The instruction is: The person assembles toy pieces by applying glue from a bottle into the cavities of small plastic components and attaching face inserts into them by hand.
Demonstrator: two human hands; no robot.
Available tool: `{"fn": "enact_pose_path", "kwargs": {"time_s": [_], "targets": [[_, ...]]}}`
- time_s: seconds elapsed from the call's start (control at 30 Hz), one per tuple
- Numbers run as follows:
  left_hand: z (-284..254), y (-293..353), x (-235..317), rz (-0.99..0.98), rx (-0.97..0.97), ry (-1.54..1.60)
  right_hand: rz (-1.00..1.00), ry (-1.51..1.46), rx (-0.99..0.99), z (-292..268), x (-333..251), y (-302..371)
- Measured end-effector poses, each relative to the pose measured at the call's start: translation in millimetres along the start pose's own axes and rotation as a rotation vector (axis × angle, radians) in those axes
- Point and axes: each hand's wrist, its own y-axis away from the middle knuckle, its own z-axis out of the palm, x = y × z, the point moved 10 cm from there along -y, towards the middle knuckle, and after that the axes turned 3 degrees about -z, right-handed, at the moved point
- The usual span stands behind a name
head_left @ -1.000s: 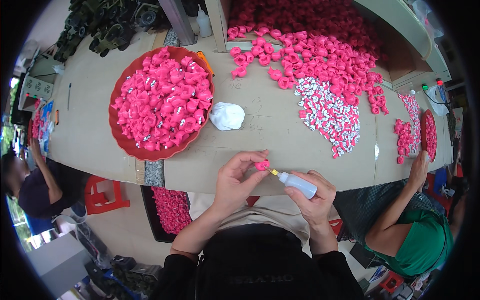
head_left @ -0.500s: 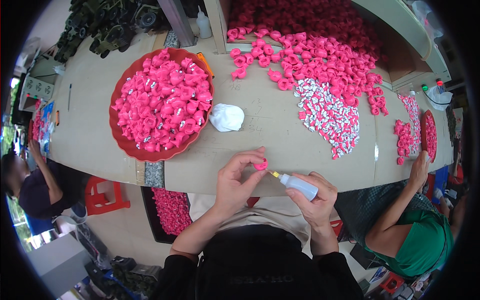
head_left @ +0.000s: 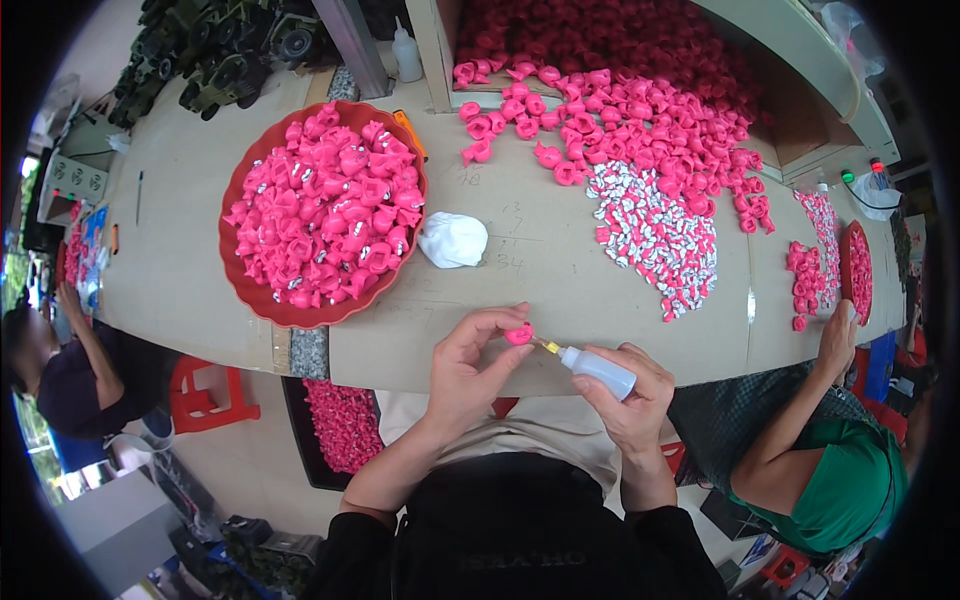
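My left hand (head_left: 466, 365) pinches a small hollow pink plastic piece (head_left: 518, 334) between thumb and fingers, above the table's near edge. Wrapped in my right hand (head_left: 640, 398) is a translucent squeeze bottle (head_left: 603, 373) with a yellow nozzle base and a thin tip. The tip points left at the pink piece; whether it touches cannot be made out. Left of my hands stands a scalloped red bowl (head_left: 272, 311) heaped with pink pieces. Beside it lies a white bundle (head_left: 454, 241). Farther right are a spread of small white-and-pink parts (head_left: 655, 240) and a large heap of pink pieces (head_left: 610, 120).
An orange cutter (head_left: 410, 133) lies against the bowl, and another squeeze bottle (head_left: 406, 52) stands at the back. Below the table edge sits a black bin (head_left: 305, 445) of pink parts. A person in green (head_left: 825, 480) works at right, another person (head_left: 85, 375) at left.
The view has shifted very slightly. My left hand and the pink piece have turned or shifted a little, while the bottle stays nearly where it was.
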Motion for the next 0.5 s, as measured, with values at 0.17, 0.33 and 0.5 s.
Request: {"fn": "enact_pose_path", "kwargs": {"time_s": [0.17,0.33,0.5], "targets": [[-2,1,-4,-0.071,0.032,0.023,0.021,-0.042,0.026,0,3,1],[-2,2,-4,-0.097,0.012,-0.037,0.072,-0.074,0.029,-4,8,4],[-4,5,-3,-0.106,0.018,-0.044,0.191,-0.264,0.118,-3,27,0]]}}
